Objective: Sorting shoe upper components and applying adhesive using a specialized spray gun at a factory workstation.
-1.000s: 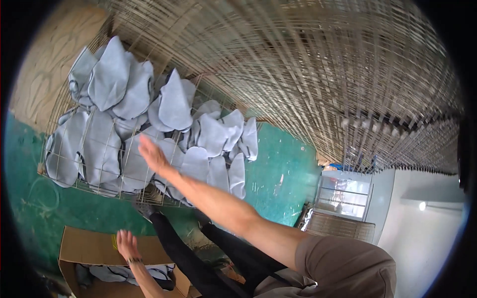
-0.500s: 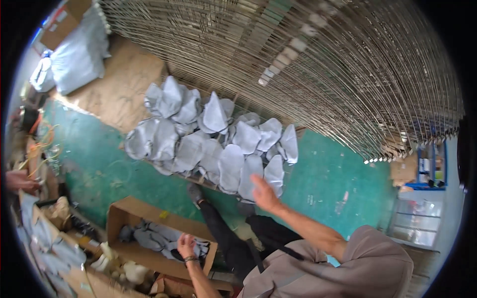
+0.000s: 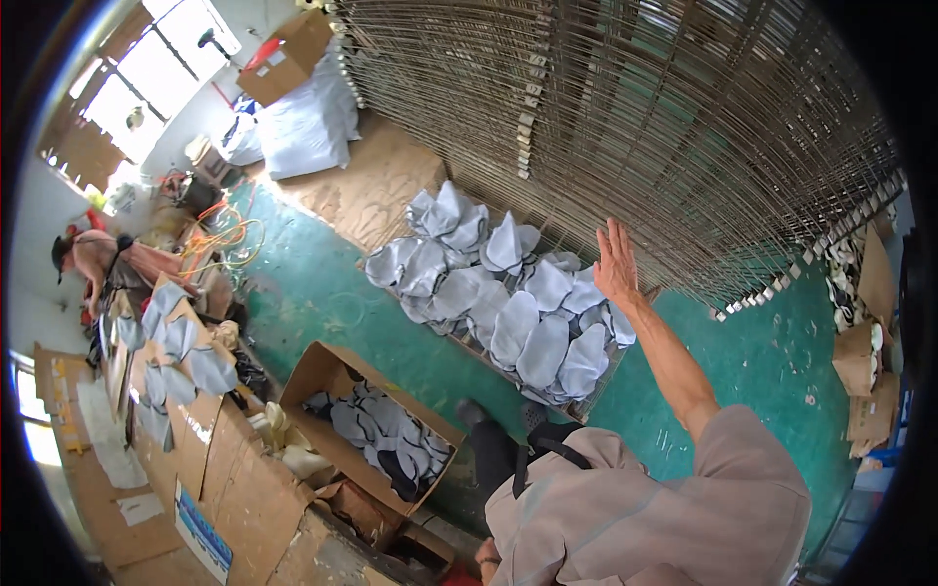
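Observation:
My right hand (image 3: 615, 259) is raised with its fingers stretched out. It holds nothing and appears in front of the lower edge of a big stacked wire rack (image 3: 625, 117); whether it touches the wires I cannot tell. Below and left of it, light-grey rounded fabric pieces (image 3: 515, 327), some cupped or folded, lie spread in rows on a low rack. Low by my body, my left hand (image 3: 488, 553) shows only in part beside the grey-brown shirt, its fingers mostly hidden. Near that side stands an open cardboard box (image 3: 322, 405) with grey and dark fabric pieces (image 3: 381, 430) inside.
A cardboard-covered bench (image 3: 239, 488) runs along the left, with more grey pieces (image 3: 179, 337) on it. Another person (image 3: 98, 256) bends over at the far left. A white sack (image 3: 308, 127) and a carton (image 3: 283, 59) stand behind a plywood sheet (image 3: 381, 181). Orange cords (image 3: 230, 234) lie on the green floor.
My right hand has risen from over the grey pieces to the wire rack, fingers now spread. My left hand has drawn back from the box toward my body. The view has swung left.

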Tool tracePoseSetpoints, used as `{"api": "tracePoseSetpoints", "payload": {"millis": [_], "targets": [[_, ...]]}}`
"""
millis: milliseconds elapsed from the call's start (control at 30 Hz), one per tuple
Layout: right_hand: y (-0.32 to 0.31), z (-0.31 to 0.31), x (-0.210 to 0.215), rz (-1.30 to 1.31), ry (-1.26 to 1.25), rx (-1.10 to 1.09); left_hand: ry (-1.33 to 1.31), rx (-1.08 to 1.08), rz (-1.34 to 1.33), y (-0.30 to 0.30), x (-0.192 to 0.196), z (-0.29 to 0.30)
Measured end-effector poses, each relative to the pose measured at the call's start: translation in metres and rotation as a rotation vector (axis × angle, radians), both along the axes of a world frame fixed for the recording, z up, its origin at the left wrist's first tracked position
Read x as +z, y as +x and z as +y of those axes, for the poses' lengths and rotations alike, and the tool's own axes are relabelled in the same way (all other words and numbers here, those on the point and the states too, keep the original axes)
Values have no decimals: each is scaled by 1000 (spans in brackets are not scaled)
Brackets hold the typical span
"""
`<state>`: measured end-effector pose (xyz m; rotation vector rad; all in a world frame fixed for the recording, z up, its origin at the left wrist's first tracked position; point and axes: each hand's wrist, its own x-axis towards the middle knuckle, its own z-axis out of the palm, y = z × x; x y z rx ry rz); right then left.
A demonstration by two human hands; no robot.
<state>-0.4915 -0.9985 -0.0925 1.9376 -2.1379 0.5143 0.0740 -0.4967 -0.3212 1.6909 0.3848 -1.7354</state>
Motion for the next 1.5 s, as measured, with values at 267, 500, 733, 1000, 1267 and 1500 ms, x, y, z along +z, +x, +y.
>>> {"api": "tracePoseSetpoints", "payload": {"millis": [267, 500, 733, 1000, 1267, 1500], "targets": [[12, 14, -12, 23, 187, 4, -233, -11, -252, -5, 15, 64], [-1, 18, 1, -54, 297, -79, -93, 329, -260, -5, 48, 80], [29, 9, 6, -61, 424, -60, 70, 314, -347, 28, 62, 119], [48, 19, -13, 141, 303, -142, 277, 333, -427, -20, 68, 154], [65, -6, -26, 225, 248, -247, 284, 497, -307, -42, 74, 147], [46, -20, -27, 151, 117, -232, 190, 593, -152, -20, 77, 152]]}}
